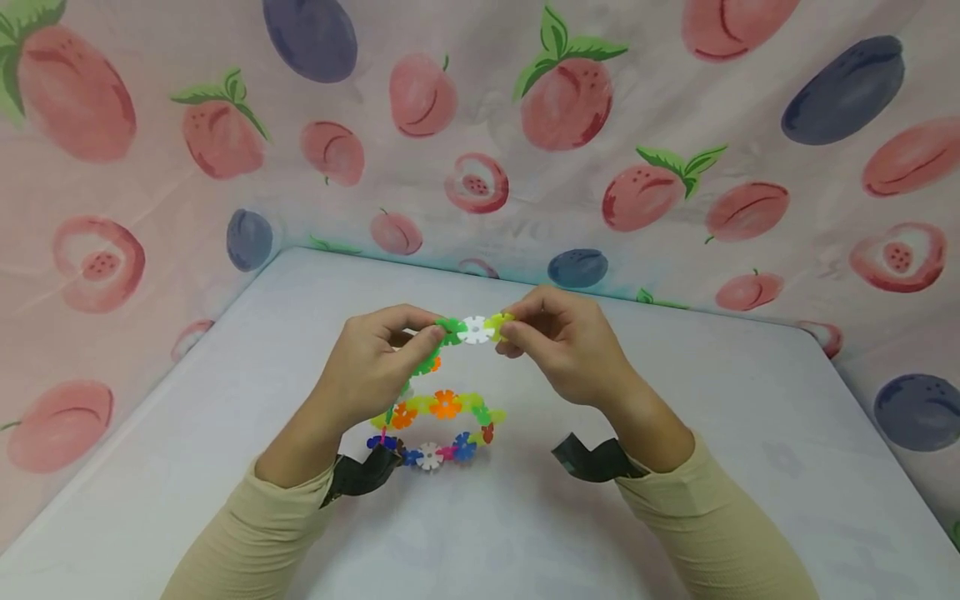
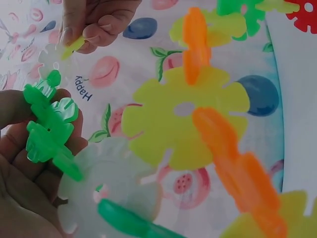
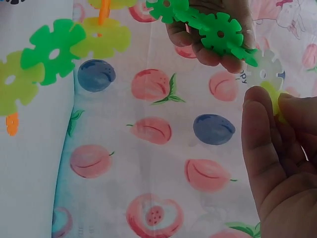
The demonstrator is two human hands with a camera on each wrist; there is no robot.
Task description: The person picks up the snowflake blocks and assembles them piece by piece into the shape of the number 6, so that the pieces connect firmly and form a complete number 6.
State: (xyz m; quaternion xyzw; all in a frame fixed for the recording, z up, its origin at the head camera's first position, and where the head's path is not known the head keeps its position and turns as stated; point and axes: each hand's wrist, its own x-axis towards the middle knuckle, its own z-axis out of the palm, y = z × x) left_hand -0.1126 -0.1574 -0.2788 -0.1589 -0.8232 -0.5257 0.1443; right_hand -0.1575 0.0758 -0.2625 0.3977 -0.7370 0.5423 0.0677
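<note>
In the head view, both hands hold up the end of a chain of interlocked plastic snowflake discs. My left hand [image 1: 378, 354] pinches a green snowflake disc [image 1: 452, 332] between thumb and fingers. From the other side, my right hand [image 1: 573, 342] pinches a yellow snowflake disc [image 1: 501, 325]. A white snowflake disc [image 1: 476, 330] sits between them, slotted to the green one and meeting the yellow one. Below the left hand the chain curves into a ring of orange [image 1: 446, 404], yellow, blue [image 1: 464, 447], white and pink discs. In the left wrist view, several green discs [image 2: 49, 119] lie against the left fingers.
A white table [image 1: 675, 517] spreads beneath the hands. Behind and beside it hangs a fruit-printed cloth [image 1: 480, 108]. Black wrist mounts [image 1: 367, 471] jut inward from both sleeves, the left one close beside the ring of discs.
</note>
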